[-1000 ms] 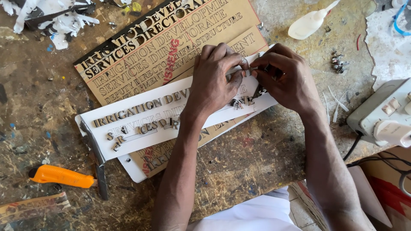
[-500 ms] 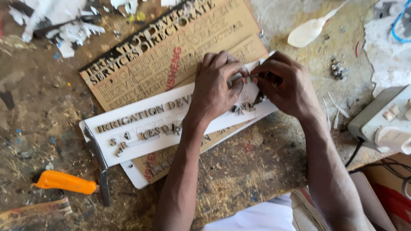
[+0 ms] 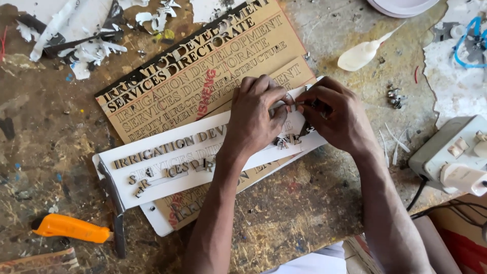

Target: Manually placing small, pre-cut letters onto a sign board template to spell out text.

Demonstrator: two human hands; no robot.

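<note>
A long white sign board (image 3: pixel 167 167) with small raised cut-out letters lies slanted on a worn wooden bench. My left hand (image 3: pixel 256 114) rests on its right half, fingers curled and pinching a small piece at the tips. My right hand (image 3: pixel 337 114) meets it from the right, fingertips pinched on the same small cut-out piece (image 3: pixel 296 105) above the board. Loose cut-out letters (image 3: pixel 281 143) lie on the board under my hands. A brown cardboard sheet (image 3: pixel 203 66) with cut lettering lies behind the board.
An orange-handled utility knife (image 3: pixel 71 228) lies at the near left, a dark flat blade (image 3: pixel 115 208) beside it. A white plastic spoon (image 3: pixel 362 50) and a grey power strip (image 3: pixel 451 152) sit on the right. White scraps (image 3: pixel 76 30) litter the far left.
Both hands stay pinched together over the board's right end. The view has drifted slightly, so the board and hands sit a little lower and more central.
</note>
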